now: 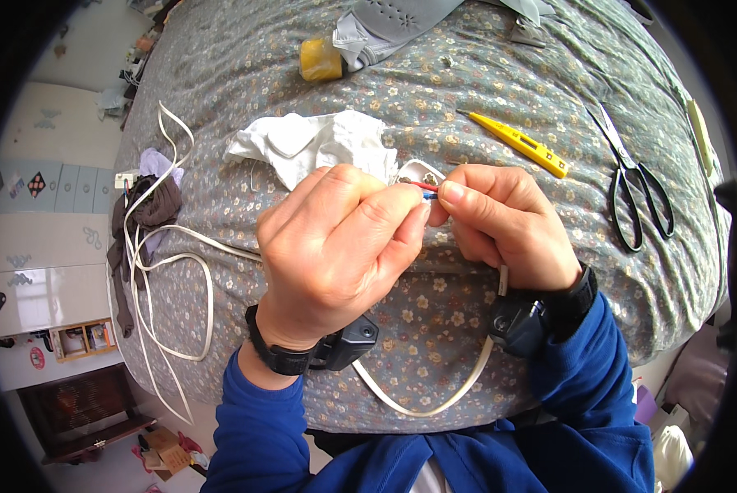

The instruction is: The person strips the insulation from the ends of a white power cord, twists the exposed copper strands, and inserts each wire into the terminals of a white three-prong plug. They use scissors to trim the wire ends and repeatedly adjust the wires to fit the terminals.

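Observation:
My left hand (335, 251) and my right hand (504, 218) meet above the bed, thumbs and fingertips pinched close together. Between them shows a short stretch of red wire (427, 186) with a blue wire (430, 195) just below it. Both hands grip these wires; their ends are hidden by my fingers. A white cable (424, 413) hangs in a loop below my hands, one end rising by my right palm. Just behind the fingertips lies a small white open plastic piece (418, 171), partly covered. A crumpled white cloth (315, 146) rests beyond my left hand.
A yellow screwdriver-like tester (518, 144) and black-handled scissors (631, 185) lie to the right on the floral bedspread (434, 329). More white cable (208, 308) coils at left near dark clothing (156, 205). At the far side are a yellow tape roll (321, 60) and grey fabric (397, 25).

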A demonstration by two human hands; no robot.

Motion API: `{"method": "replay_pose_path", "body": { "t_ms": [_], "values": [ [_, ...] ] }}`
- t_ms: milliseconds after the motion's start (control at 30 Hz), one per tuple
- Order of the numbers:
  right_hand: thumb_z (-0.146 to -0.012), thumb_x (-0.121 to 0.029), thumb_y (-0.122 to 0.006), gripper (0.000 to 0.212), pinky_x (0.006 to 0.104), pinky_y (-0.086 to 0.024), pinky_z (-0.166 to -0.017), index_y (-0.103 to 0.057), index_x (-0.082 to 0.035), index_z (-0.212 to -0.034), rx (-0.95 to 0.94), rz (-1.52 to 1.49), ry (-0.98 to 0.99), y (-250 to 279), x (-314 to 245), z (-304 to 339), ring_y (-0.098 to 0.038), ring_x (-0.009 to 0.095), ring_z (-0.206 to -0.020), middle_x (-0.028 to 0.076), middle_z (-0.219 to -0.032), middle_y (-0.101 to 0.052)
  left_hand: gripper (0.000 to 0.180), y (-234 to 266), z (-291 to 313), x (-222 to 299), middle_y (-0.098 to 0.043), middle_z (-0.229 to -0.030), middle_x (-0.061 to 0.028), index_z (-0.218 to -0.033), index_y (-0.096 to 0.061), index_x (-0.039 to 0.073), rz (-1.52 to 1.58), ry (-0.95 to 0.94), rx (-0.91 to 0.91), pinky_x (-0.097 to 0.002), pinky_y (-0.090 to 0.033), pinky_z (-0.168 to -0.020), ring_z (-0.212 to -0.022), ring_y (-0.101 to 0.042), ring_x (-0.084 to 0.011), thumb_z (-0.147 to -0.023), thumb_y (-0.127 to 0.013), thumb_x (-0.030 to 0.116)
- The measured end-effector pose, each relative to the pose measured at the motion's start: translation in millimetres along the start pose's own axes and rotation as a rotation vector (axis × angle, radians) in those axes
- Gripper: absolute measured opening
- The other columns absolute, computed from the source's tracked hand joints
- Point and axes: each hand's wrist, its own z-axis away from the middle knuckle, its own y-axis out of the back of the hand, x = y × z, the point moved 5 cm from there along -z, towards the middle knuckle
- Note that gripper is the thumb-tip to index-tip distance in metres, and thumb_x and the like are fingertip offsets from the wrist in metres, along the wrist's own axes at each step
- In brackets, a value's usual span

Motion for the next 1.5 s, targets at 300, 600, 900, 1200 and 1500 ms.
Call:
{"method": "replay_pose_path", "body": {
  "t_ms": [300, 600, 900, 1200, 1500],
  "values": [
    [-0.101, -0.027, -0.059, 0.027, 0.0194, -0.025, -0.045, -0.066, -0.003, -0.093, -0.007, -0.003, 0.069, -2.7, 0.6, -0.4, -0.036, -0.001, -0.050, -0.009, -0.059, -0.047, 0.017, -11.6, 4.3, -8.0, -0.066, -0.073, -0.0054, -0.089, -0.069, 0.006, 0.191, 0.237, -0.032, -0.0297, -0.051, -0.050, -0.057, -0.065, -0.0183, -0.074, -0.073, -0.001],
    [-0.100, -0.021, -0.061, 0.021, 0.0200, -0.029, -0.050, -0.067, -0.002, -0.092, -0.004, 0.078, 0.089, -3.8, -3.9, 2.1, -0.039, 0.000, -0.058, -0.009, -0.065, -0.050, 0.009, -16.1, 6.6, -14.5, -0.070, -0.074, -0.0094, -0.085, -0.069, 0.001, 0.419, 0.357, -0.066, -0.0267, -0.050, -0.049, -0.057, -0.066, -0.0165, -0.077, -0.071, -0.002],
    [-0.098, -0.019, -0.063, 0.021, 0.0210, -0.035, -0.056, -0.068, 0.000, -0.092, -0.010, 0.133, 0.143, -7.1, -5.8, 1.6, -0.042, 0.002, -0.066, -0.006, -0.072, -0.056, 0.006, -15.6, 7.7, -12.4, -0.068, -0.071, -0.0099, -0.082, -0.068, 0.001, 0.413, 0.366, -0.018, -0.0262, -0.051, -0.051, -0.057, -0.066, -0.0150, -0.078, -0.069, -0.003],
    [-0.099, -0.021, -0.062, 0.021, 0.0199, -0.026, -0.047, -0.070, -0.002, -0.097, -0.070, -0.089, 0.078, -6.1, -2.9, 2.8, -0.036, -0.001, -0.054, -0.009, -0.063, -0.050, 0.008, -15.5, 9.6, -17.5, -0.073, -0.079, -0.0090, -0.087, -0.070, -0.003, 0.694, 0.537, 0.018, -0.0243, -0.056, -0.061, -0.068, -0.071, -0.0135, -0.081, -0.067, -0.006],
    [-0.098, -0.019, -0.063, 0.020, 0.0214, -0.034, -0.053, -0.069, 0.001, -0.097, 0.020, 0.116, 0.178, -7.0, -7.0, 4.0, -0.042, 0.002, -0.061, -0.007, -0.067, -0.054, 0.009, -10.8, 6.0, -17.4, -0.072, -0.080, -0.0097, -0.089, -0.070, -0.002, 0.563, 0.435, -0.046, -0.0244, -0.056, -0.062, -0.070, -0.072, -0.0136, -0.081, -0.069, -0.003]
  ]
}}
